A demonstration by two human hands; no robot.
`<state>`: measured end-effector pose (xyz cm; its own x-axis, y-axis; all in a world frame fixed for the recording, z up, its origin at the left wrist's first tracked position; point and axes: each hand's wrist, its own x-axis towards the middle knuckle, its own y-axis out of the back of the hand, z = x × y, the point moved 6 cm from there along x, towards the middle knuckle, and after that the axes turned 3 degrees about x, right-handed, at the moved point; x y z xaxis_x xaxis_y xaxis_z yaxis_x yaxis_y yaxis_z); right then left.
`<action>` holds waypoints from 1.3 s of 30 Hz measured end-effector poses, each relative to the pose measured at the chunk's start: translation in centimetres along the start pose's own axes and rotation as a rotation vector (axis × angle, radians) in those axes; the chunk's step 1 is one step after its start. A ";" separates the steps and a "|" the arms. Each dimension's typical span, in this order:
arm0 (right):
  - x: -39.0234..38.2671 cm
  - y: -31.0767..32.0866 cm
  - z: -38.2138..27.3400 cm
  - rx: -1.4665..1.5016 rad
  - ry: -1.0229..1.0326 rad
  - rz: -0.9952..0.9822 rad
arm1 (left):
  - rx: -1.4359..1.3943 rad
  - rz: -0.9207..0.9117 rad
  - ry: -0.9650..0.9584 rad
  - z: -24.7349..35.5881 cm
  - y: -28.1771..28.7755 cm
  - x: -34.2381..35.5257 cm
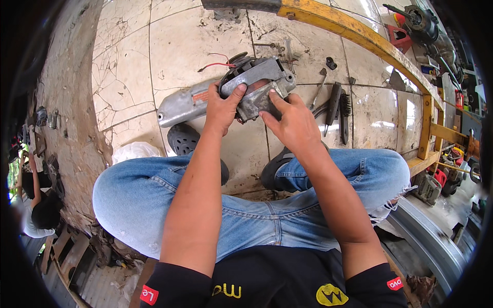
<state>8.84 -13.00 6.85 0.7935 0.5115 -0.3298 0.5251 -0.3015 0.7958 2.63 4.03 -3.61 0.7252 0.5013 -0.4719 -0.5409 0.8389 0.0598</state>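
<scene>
My left hand (223,106) grips the left side of a grey metal motor assembly (260,72), its thumb across a curved bracket. My right hand (288,115) holds the assembly's lower right part, with the index finger and thumb on a scuffed metal plate (262,102). Red wires (215,65) stick out at the upper left. Behind my left hand a long grey metal housing (176,107) with an orange label lies on the tiles, partly hidden. To the right lie a long screwdriver (319,90), a dark-handled tool (334,102) and a black wire brush (344,115).
I sit cross-legged on cracked tiles (123,72). A yellow metal frame (359,38) runs along the back and right. Small metal parts (331,63) and a white plastic bag (134,152) lie around. Another person (38,210) is at the far left. Machinery (429,28) stands at the right.
</scene>
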 end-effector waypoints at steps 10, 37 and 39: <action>0.2 0.4 -1.5 -0.106 -0.022 0.012 | -0.071 0.017 -0.053 0.3 -0.1 -0.1; 0.7 -0.2 3.1 0.453 -0.205 0.197 | 0.386 -0.032 0.005 2.2 0.3 0.7; 0.9 -0.4 3.2 0.614 -0.281 0.139 | 0.416 0.017 -0.029 2.6 0.6 0.7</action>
<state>10.30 -15.04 4.61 0.8721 0.2320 -0.4308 0.4262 -0.7926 0.4361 3.89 5.47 -1.57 0.7325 0.5165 -0.4434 -0.3386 0.8416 0.4208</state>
